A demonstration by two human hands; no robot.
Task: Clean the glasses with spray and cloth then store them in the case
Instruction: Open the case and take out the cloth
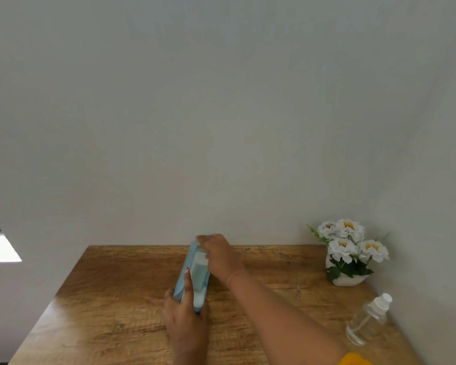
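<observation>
Blue hinged case (189,259), seemingly rigid, light and smooth: left hand (186,314) grips its near end, right hand (217,252) grasps its far end. Thin-framed glasses (296,277), probably fragile, lie right of the right wrist; best lifted by the frame.

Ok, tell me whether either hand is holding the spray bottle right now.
No, the spray bottle sits on the table at the right, while the left hand and right hand both hold the blue case.

Left hand (185,310), right hand (219,255) — both on the blue case (189,258) (spray bottle (368,320) apart)
</observation>
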